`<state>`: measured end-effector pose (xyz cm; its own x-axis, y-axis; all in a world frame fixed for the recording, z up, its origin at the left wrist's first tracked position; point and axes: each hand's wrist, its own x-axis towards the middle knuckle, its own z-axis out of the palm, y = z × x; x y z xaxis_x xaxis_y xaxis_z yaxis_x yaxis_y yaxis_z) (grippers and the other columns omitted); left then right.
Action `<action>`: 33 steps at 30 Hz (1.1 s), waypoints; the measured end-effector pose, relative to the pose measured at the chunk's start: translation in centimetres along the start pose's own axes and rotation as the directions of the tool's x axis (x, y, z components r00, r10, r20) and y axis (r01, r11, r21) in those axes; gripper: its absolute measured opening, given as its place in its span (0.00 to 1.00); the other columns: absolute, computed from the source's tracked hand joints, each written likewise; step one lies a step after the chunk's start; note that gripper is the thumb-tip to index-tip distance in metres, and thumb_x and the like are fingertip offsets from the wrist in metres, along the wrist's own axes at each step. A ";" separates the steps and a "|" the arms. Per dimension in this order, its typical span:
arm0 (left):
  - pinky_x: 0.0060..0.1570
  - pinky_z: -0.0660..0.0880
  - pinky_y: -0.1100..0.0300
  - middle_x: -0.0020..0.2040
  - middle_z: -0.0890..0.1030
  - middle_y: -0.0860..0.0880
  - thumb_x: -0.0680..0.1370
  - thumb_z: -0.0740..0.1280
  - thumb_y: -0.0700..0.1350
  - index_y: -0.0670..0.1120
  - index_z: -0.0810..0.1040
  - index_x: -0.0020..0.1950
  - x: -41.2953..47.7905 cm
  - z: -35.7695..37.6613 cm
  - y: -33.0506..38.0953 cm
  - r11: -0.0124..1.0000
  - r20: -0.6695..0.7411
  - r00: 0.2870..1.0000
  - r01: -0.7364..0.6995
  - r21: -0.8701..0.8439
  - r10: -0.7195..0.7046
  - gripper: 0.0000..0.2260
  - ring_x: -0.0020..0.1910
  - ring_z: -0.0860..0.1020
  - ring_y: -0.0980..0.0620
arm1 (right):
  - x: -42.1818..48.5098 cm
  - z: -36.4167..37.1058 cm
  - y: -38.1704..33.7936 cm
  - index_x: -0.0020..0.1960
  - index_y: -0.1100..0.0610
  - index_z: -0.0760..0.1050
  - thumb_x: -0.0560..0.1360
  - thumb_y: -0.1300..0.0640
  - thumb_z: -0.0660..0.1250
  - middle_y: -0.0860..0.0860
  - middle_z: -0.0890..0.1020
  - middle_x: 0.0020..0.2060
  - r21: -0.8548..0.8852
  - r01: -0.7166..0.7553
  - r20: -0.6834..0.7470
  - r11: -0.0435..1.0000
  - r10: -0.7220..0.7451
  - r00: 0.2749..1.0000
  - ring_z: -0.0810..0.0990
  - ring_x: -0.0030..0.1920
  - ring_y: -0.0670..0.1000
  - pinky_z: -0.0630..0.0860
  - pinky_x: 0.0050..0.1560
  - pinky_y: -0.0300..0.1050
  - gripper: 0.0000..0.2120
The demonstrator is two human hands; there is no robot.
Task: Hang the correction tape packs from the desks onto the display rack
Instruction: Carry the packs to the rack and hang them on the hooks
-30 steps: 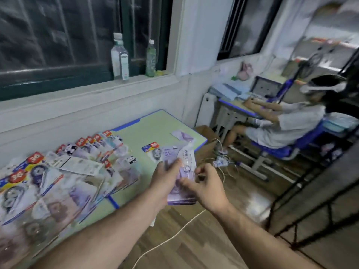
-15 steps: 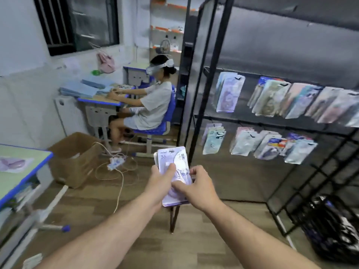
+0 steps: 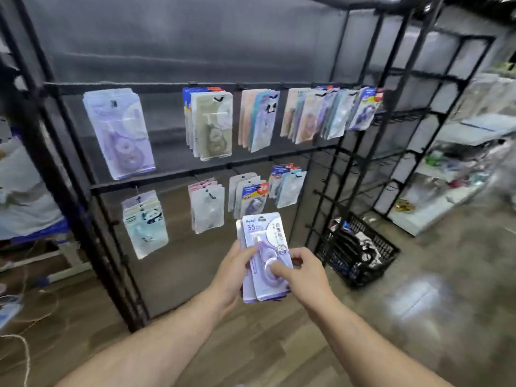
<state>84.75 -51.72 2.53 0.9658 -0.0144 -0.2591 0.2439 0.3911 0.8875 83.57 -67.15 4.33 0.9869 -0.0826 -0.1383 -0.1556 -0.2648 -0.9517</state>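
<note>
I hold a small stack of purple correction tape packs (image 3: pixel 264 241) upright in front of me. My left hand (image 3: pixel 233 270) grips the stack from its left side, thumb across the front. My right hand (image 3: pixel 303 270) pinches the front pack at its lower right. Behind stands the black display rack (image 3: pixel 195 170) with two rows of hooks. Many packs hang there, among them a purple group (image 3: pixel 120 132) at the upper left and a mint group (image 3: pixel 145 223) at the lower left.
A black crate (image 3: pixel 360 254) full of wrapped goods sits on the floor right of the rack. More black racking (image 3: pixel 413 115) and white shelves (image 3: pixel 446 196) stand further right. A blue-edged desk (image 3: pixel 30 230) and loose cables lie at the left.
The view has swung right from the desk, past the seated person, to face the rack. Both hands still hold the stack, now closer to the hanging packs.
</note>
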 end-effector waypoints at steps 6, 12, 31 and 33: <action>0.62 0.78 0.37 0.57 0.86 0.44 0.81 0.64 0.34 0.47 0.78 0.66 11.4 6.7 0.5 0.991 0.160 0.987 0.004 0.131 -0.025 0.16 0.57 0.85 0.40 | 9.6 -6.2 0.2 0.52 0.57 0.77 0.71 0.63 0.76 0.53 0.84 0.47 0.074 -0.042 -0.144 0.996 0.052 0.988 0.82 0.43 0.49 0.75 0.43 0.44 0.13; 0.62 0.77 0.35 0.58 0.86 0.45 0.77 0.73 0.39 0.50 0.80 0.63 20.5 11.7 1.8 0.985 0.257 0.966 -0.070 0.160 0.027 0.15 0.58 0.84 0.40 | 18.5 -10.7 -0.7 0.54 0.60 0.75 0.71 0.64 0.75 0.54 0.85 0.44 0.130 -0.007 -0.206 0.992 0.034 0.978 0.84 0.43 0.53 0.79 0.42 0.47 0.14; 0.55 0.82 0.48 0.53 0.87 0.51 0.77 0.75 0.41 0.51 0.81 0.59 34.2 21.0 -1.0 0.916 -0.149 0.961 -0.165 0.365 0.233 0.12 0.52 0.86 0.47 | 42.1 -20.9 2.1 0.41 0.57 0.80 0.61 0.54 0.74 0.54 0.84 0.37 0.185 -0.062 0.130 0.981 0.038 0.991 0.82 0.40 0.55 0.77 0.46 0.51 0.11; 0.56 0.81 0.47 0.54 0.87 0.50 0.76 0.76 0.42 0.52 0.83 0.58 34.4 22.1 -1.9 0.911 -0.225 0.940 -0.158 0.381 0.257 0.12 0.53 0.85 0.48 | 44.1 -22.3 2.9 0.41 0.58 0.80 0.61 0.55 0.73 0.55 0.84 0.38 0.172 -0.078 0.196 0.982 0.044 0.980 0.81 0.41 0.54 0.75 0.46 0.51 0.11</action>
<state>119.46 -73.26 0.36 0.9504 0.2943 -0.1009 0.1030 0.0083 0.9946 125.68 -93.00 1.62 0.9682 0.0962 -0.2308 -0.2227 -0.0882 -0.9709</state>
